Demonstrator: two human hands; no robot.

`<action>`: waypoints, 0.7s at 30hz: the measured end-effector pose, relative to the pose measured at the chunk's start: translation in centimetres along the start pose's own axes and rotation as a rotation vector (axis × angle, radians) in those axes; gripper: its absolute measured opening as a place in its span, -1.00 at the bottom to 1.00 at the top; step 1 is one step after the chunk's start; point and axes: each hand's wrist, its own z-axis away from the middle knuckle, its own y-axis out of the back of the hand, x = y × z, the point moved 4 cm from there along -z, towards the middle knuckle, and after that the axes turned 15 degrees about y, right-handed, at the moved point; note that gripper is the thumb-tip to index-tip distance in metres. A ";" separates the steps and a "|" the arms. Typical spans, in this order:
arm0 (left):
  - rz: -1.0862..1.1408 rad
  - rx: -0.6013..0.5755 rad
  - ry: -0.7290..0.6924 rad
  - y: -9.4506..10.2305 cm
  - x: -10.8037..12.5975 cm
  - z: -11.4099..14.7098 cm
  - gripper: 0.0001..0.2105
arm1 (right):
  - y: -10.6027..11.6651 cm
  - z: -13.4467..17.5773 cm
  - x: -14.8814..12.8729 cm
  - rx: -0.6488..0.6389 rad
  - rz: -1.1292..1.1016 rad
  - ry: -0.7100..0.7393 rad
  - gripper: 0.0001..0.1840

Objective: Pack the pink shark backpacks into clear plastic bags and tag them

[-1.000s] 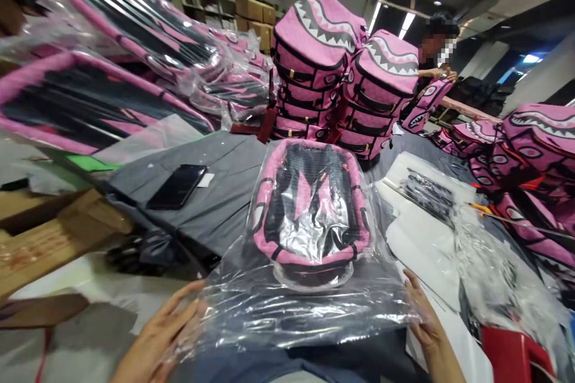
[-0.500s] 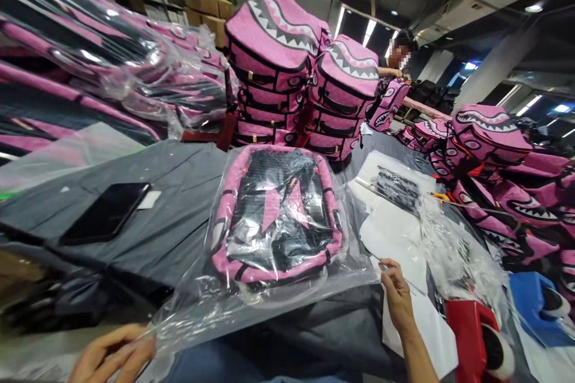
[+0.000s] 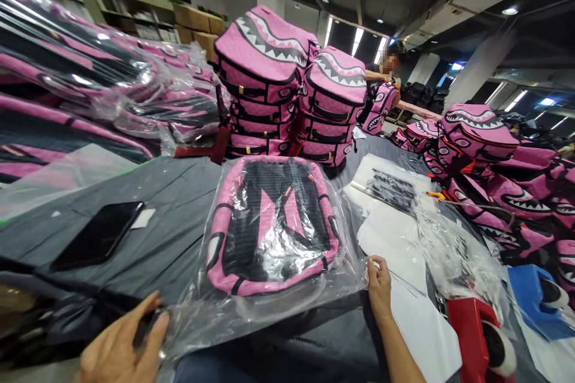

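A pink and black backpack [image 3: 274, 224] lies flat inside a clear plastic bag [image 3: 251, 308], its strap side facing up. The bag's loose edge stretches toward me along the table's front. At the right corner of that edge, my right hand [image 3: 381, 287] is closed, pinching the plastic. By the left corner, my left hand [image 3: 123, 341] has thumb and forefinger spread apart, the thumb close against the plastic. A black phone [image 3: 99, 234] lies on the grey cloth beyond my left hand.
Bagged backpacks [image 3: 81, 54] are piled at left. Stacked pink backpacks [image 3: 265, 72] stand behind. White sheets [image 3: 404, 263], crumpled clear bags [image 3: 462, 251], a red tape dispenser [image 3: 469, 335] and a blue one [image 3: 527, 293] lie at right. A person [image 3: 390, 69] handles a backpack farther back.
My left hand has shifted right and its fingers have opened from their pinch on the plastic. My right hand, still pinching, has moved slightly left. The camera view has tilted up a little.
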 end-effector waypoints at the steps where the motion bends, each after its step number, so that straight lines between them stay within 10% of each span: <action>1: -0.060 0.064 -0.158 0.0 1.8 0.5 -0.54 | 0.0 0.0 0.0 0.020 0.002 0.005 -0.38; 7: -0.099 0.011 -0.969 -3.0 12.0 5.9 -0.65 | 0.3 -0.2 -0.3 0.073 -0.011 0.024 -0.35; 21: -0.055 -0.474 -0.637 -4.2 13.5 2.2 -0.69 | 0.2 -0.8 -0.1 0.040 0.038 0.079 -0.44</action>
